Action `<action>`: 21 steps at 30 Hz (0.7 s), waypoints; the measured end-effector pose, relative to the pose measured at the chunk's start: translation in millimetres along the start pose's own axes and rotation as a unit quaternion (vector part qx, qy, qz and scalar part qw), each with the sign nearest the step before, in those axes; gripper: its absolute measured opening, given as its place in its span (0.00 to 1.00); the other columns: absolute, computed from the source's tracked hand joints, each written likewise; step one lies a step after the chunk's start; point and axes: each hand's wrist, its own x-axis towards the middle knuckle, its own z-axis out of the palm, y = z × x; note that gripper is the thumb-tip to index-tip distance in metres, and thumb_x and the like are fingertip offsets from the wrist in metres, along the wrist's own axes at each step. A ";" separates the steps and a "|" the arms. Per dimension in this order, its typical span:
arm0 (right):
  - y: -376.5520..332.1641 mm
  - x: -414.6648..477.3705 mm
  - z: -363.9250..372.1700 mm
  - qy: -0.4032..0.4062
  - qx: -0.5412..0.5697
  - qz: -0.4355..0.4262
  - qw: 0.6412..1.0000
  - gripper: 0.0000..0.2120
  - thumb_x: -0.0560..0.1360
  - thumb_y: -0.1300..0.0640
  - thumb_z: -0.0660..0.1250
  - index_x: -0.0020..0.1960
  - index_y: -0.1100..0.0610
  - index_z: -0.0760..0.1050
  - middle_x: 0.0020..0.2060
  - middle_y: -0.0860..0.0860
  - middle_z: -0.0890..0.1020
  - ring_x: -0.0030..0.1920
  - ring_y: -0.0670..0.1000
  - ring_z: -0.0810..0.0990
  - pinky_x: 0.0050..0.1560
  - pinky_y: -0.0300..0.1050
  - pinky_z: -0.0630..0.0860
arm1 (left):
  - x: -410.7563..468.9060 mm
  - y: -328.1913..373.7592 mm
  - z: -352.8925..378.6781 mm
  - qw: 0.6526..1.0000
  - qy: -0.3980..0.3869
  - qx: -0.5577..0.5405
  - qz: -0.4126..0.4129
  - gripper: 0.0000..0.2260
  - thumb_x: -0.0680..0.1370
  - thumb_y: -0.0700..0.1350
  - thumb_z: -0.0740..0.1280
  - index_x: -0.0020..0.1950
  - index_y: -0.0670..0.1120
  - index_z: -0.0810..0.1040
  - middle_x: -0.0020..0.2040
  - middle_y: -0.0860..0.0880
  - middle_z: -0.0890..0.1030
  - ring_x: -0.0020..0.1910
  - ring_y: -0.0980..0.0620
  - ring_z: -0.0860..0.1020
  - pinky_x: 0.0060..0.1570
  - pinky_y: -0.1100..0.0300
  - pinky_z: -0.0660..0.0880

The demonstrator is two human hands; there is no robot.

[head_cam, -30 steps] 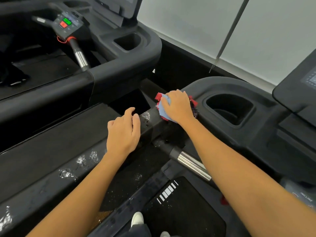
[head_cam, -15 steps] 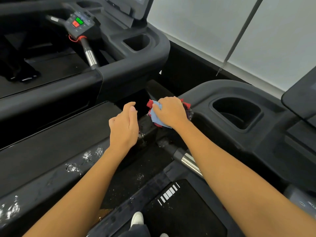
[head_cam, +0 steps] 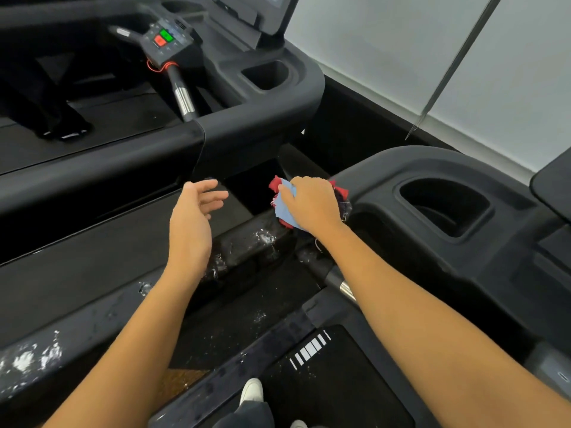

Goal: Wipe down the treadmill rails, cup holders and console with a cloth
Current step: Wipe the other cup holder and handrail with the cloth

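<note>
Crumpled blue and red cloth sits bunched under the right hand, whose fingers curl over it on the black treadmill side rail, just beside the deep black cup holder. White wet flecks speckle the rail. The left hand hovers above it, fingers loosely spread, holding nothing. A second black treadmill stands alongside, before a pale grey wall.

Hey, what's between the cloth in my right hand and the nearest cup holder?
Nothing loose. In the head view, only a bare stretch of black console moulding separates the cloth, held by your right hand, from the cup holder.
</note>
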 end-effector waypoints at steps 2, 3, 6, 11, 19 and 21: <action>-7.6 -9.1 0.8 0.017 0.041 0.024 0.999 0.18 0.80 0.49 0.54 0.41 0.58 0.75 0.33 0.51 0.77 0.35 0.52 0.76 0.39 0.45 0.71 | -8.4 -3.5 3.3 0.999 -0.018 0.033 0.004 0.14 0.80 0.44 0.52 0.48 0.51 0.77 0.45 0.54 0.81 0.47 0.56 0.78 0.48 0.61 0.68; -11.5 -16.1 -0.9 0.024 0.113 0.038 0.993 0.17 0.80 0.49 0.56 0.44 0.59 0.77 0.36 0.52 0.79 0.38 0.52 0.77 0.43 0.46 0.72 | -14.6 -5.9 6.5 0.998 -0.035 0.057 0.016 0.13 0.80 0.44 0.54 0.47 0.53 0.77 0.45 0.54 0.82 0.47 0.57 0.79 0.49 0.61 0.69; -23.5 -40.0 -10.9 0.026 0.368 0.084 0.926 0.15 0.79 0.50 0.60 0.49 0.62 0.75 0.41 0.56 0.80 0.42 0.52 0.78 0.47 0.47 0.75 | -35.3 -8.2 19.9 0.985 -0.126 0.111 0.033 0.08 0.79 0.48 0.59 0.49 0.56 0.77 0.48 0.58 0.81 0.47 0.63 0.78 0.47 0.66 0.71; -30.2 -65.6 -39.4 -0.040 0.635 0.202 0.745 0.13 0.79 0.46 0.58 0.57 0.54 0.68 0.50 0.51 0.79 0.49 0.48 0.80 0.47 0.42 0.79 | -56.2 -3.6 37.5 0.959 -0.233 0.150 0.060 0.17 0.75 0.55 0.65 0.62 0.56 0.67 0.52 0.63 0.74 0.47 0.69 0.75 0.42 0.74 0.73; -5.9 -92.0 -49.0 -0.082 0.727 0.251 0.633 0.19 0.79 0.45 0.56 0.68 0.49 0.60 0.57 0.49 0.76 0.56 0.48 0.78 0.58 0.47 0.76 | -46.9 4.7 28.8 0.948 -0.239 0.171 0.125 0.17 0.74 0.45 0.69 0.61 0.57 0.71 0.55 0.62 0.75 0.54 0.62 0.75 0.52 0.62 0.75; 6.4 -101.2 -49.9 -0.083 0.679 0.261 0.682 0.17 0.80 0.46 0.56 0.67 0.47 0.60 0.55 0.47 0.75 0.56 0.47 0.77 0.59 0.46 0.74 | -36.9 5.6 18.8 0.953 -0.203 0.180 0.138 0.17 0.75 0.44 0.68 0.62 0.56 0.71 0.57 0.60 0.75 0.57 0.59 0.75 0.56 0.60 0.73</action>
